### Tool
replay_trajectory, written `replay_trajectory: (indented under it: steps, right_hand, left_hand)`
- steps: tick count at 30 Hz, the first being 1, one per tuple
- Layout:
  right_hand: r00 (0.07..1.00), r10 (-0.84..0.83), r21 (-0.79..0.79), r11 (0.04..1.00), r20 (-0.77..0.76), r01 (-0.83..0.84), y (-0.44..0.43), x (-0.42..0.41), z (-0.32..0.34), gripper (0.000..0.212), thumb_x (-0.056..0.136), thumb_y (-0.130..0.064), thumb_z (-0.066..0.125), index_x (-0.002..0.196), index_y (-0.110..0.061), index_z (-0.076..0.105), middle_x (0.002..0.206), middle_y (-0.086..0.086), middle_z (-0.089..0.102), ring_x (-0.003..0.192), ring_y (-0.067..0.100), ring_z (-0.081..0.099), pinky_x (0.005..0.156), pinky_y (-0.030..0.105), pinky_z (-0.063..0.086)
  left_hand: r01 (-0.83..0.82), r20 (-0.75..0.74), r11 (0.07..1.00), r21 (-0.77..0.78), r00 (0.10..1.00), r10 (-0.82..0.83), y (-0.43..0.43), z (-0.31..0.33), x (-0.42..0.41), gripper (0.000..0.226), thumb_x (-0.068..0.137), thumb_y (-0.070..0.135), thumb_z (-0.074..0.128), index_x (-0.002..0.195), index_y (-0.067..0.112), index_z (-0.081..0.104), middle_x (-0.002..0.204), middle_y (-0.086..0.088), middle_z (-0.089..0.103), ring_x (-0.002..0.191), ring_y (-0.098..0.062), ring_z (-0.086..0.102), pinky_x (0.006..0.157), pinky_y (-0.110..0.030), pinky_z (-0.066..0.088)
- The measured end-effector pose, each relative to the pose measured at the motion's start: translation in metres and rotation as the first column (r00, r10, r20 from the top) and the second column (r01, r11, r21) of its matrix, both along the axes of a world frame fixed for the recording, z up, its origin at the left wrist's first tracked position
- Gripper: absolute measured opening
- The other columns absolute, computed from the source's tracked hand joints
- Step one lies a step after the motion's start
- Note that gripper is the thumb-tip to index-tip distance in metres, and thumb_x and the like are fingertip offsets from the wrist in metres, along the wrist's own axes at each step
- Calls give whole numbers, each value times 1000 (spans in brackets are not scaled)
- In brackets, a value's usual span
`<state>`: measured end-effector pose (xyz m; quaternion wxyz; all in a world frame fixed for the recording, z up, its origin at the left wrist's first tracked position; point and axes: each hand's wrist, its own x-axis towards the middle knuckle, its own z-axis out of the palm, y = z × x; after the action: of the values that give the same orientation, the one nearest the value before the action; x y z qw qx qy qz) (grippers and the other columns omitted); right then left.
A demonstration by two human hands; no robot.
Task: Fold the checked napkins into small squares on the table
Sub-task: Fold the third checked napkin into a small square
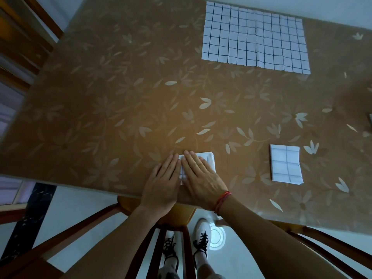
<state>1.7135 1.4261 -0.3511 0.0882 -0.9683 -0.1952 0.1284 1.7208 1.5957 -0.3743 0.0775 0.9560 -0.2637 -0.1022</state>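
Observation:
A small folded checked napkin (209, 160) lies near the table's front edge, mostly covered by my hands. My right hand (201, 178) rests flat on top of it with fingers extended. My left hand (163, 184) lies flat at the napkin's left edge, side by side with the right. A second napkin, folded into a small square (285, 163), sits to the right. A large unfolded checked napkin (254, 36) is spread flat at the far side of the table.
The table (112, 109) has a brown leaf-patterned cover. Wooden chairs (165, 238) stand below the front edge, with my feet on the pale floor between them. A door frame (24, 37) is at the far left.

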Motion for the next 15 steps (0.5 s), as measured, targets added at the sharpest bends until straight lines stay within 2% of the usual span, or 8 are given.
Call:
replay_trajectory:
  steps: [3,5,9,11,15]
  right_hand:
    - [999,7,-31,1000,41,-5,-20,0,-7,58,102,-34,20,147,2,28,155,19,24,145,30,22,114,47,32]
    - [999,-12,-61,998,53,16,-37,-1,-9,56,101,-31,24,148,0,27,155,18,25,145,29,23,114,46,32]
    - [998,-62,-126,990,33,65,-69,-5,-6,57,103,-34,13,148,-2,28,155,16,28,143,29,28,111,49,35]
    - [997,-74,-146,986,23,76,-72,-5,-5,61,103,-36,6,148,-2,28,155,16,27,143,29,28,112,49,33]
    - [996,-88,-171,982,-7,86,-68,-5,-4,63,103,-37,3,147,-1,30,154,17,30,142,31,30,110,52,35]
  left_hand:
    - [-7,-12,1000,-1,1000,7,0,1,1,61,98,26,45,150,4,22,159,-12,15,149,-22,6,115,-44,25]
    - [-6,-8,1000,-7,1000,6,0,1,1,57,99,23,38,150,5,22,160,-12,14,149,-22,5,116,-44,24]
    - [-31,-11,999,-38,999,31,0,1,1,54,100,27,27,150,6,23,159,-10,18,148,-22,8,115,-45,27]
    - [-42,-10,998,-37,999,41,-1,1,1,54,101,27,25,150,7,23,159,-10,18,148,-21,7,116,-44,26]
    - [-54,-17,998,-38,998,53,-3,2,1,53,100,28,26,149,7,27,159,-9,20,148,-20,8,115,-42,28]
